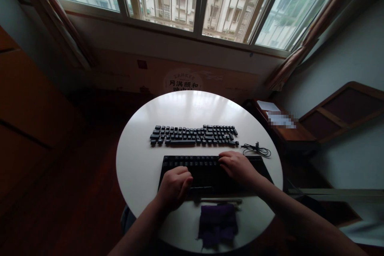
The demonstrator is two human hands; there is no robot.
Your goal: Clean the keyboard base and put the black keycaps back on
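Note:
A black keyboard (207, 176) lies on the round white table, with keycaps filling its upper rows and a dark bare area below them. My left hand (177, 186) rests on its left part, fingers curled and thumb folded in; anything inside is hidden. At the right end of the filled rows, my right hand (235, 165) touches the keyboard with its fingertips pressed together. Whatever they pinch is too small to make out. Loose black keycaps (192, 135) are laid out in keyboard order behind the keyboard.
A coiled black cable (256, 150) lies at the right of the white table (135, 160). Near the front are a purple cloth (217, 224) and a thin rod-like tool (222, 200). A wooden chair (339, 112) and papers (268, 106) stand to the right, below the barred window (168, 0).

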